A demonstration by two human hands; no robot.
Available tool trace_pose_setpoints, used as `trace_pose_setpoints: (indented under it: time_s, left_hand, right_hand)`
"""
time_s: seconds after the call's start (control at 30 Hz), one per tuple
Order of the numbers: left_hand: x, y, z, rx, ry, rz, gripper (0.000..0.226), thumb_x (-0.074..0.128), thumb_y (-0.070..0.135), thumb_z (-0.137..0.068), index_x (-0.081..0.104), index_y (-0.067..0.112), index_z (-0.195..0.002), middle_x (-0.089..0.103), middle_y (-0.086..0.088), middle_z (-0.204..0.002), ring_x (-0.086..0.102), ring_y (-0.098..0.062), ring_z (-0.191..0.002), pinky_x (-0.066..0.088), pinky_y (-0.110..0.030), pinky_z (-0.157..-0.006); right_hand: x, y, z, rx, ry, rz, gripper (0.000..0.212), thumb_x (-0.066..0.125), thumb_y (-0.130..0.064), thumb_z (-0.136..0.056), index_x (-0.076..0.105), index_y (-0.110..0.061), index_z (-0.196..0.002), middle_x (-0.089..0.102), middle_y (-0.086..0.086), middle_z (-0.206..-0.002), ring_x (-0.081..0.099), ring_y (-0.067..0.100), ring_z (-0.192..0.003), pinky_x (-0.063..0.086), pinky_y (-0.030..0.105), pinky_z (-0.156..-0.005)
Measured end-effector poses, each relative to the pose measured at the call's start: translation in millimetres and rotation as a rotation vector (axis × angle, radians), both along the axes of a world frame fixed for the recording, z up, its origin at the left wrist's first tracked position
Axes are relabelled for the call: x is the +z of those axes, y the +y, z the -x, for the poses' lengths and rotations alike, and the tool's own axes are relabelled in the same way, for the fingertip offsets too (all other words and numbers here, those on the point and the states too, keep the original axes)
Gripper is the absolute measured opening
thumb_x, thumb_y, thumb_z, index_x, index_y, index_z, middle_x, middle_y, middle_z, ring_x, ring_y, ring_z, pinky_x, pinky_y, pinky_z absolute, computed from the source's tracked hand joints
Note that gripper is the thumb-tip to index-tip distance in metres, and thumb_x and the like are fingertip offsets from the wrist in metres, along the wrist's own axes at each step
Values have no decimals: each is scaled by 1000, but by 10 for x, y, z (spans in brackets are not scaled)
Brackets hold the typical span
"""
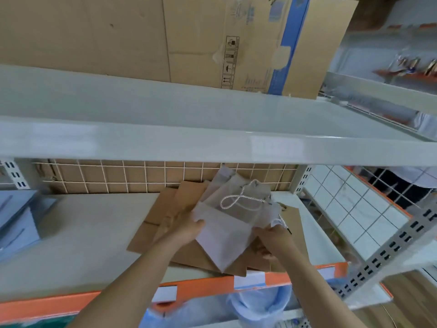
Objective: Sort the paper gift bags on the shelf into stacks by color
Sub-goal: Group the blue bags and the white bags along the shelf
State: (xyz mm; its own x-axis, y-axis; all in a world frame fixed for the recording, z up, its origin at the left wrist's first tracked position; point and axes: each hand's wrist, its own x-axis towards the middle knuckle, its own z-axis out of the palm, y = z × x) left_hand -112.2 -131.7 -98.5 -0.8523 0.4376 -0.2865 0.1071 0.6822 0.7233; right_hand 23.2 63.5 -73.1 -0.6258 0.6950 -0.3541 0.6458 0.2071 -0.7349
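Flat white paper gift bags (224, 233) with white cord handles (238, 198) lie fanned on top of a loose pile of brown paper gift bags (165, 209) on the middle shelf (82, 233). My left hand (186, 229) grips the left edge of the front white bag. On that bag's right edge my right hand (272, 240) is closed, with its fingers tucked under toward the brown bags. The brown bags spread left, behind and right of the white ones.
A white wire grid (118, 176) backs the shelf, with cardboard behind it. The upper shelf (212, 143) overhangs and carries a large cardboard box (165, 36). Blue-grey flat items (19, 218) sit at far left. The shelf's front edge is orange (47, 304). A perforated upright (390, 245) stands at right.
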Motion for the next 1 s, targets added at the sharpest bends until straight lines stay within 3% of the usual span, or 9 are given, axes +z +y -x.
trace_pose_setpoints:
  time_s: [0.1,0.23,0.37,0.5,0.6,0.67,0.8,0.9,1.0]
  left_hand:
    - [-22,73,-86,23,38,-1,45,49,31,-93,49,12,-134,56,-6,-125,55,-25,-114,48,-36,-93]
    - [30,105,-19,54,84,80,18,42,32,-93,54,19,-93,56,2,-88,57,-18,-83,38,-27,-62]
    - [34,191,57,119,86,137,31,41,40,-94,49,17,-113,55,-1,-102,55,-17,-90,42,-31,-71]
    - [29,381,87,158,143,249,59,43,56,-91,45,17,-135,52,-7,-131,48,-29,-121,45,-37,-92]
    - [23,517,54,202,120,339,79,48,68,-84,38,16,-142,45,-7,-143,37,-29,-134,39,-40,-100]
    - [1,574,31,202,97,362,77,52,69,-82,44,15,-137,48,-7,-140,38,-28,-133,40,-39,-99]
    - [36,576,30,202,31,229,56,60,50,-86,52,15,-129,56,-6,-127,48,-26,-120,42,-32,-84]
    - [88,513,9,229,-11,-66,39,58,27,-91,52,11,-126,57,4,-90,56,-12,-80,44,-23,-59]
    - [160,337,-32,230,105,-123,33,48,21,-97,48,11,-128,53,4,-87,50,-6,-68,35,-20,-50]
  right_hand:
    - [22,30,73,3,64,59,26,73,-21,-79,62,-3,-64,65,10,-54,62,20,-47,52,26,-44]
    - [26,58,152,41,124,-24,14,61,0,-75,58,-7,-63,58,6,-58,56,23,-59,44,27,-56]
    - [33,231,163,20,118,-79,19,50,-3,-78,65,-1,-67,65,14,-65,59,28,-67,44,28,-58]
    - [75,462,93,-25,124,-201,22,45,-7,-86,54,-15,-68,58,4,-63,53,21,-55,33,21,-46]
    - [35,541,3,-58,197,-264,15,44,-11,-88,49,-23,-78,68,6,-84,65,21,-66,39,22,-49]
    - [4,557,-30,-78,211,-330,14,41,-15,-88,45,-28,-91,64,3,-96,64,22,-75,37,22,-51]
    - [40,518,-33,-3,164,-483,17,35,-18,-95,41,-32,-102,52,-6,-79,56,20,-68,49,36,-66]
    - [95,447,-44,60,149,-527,21,32,-20,-99,43,-26,-116,43,-5,-93,53,23,-74,47,35,-61]
    - [150,366,-58,52,183,-550,25,32,-20,-101,43,-19,-124,48,0,-90,52,21,-68,39,29,-52]
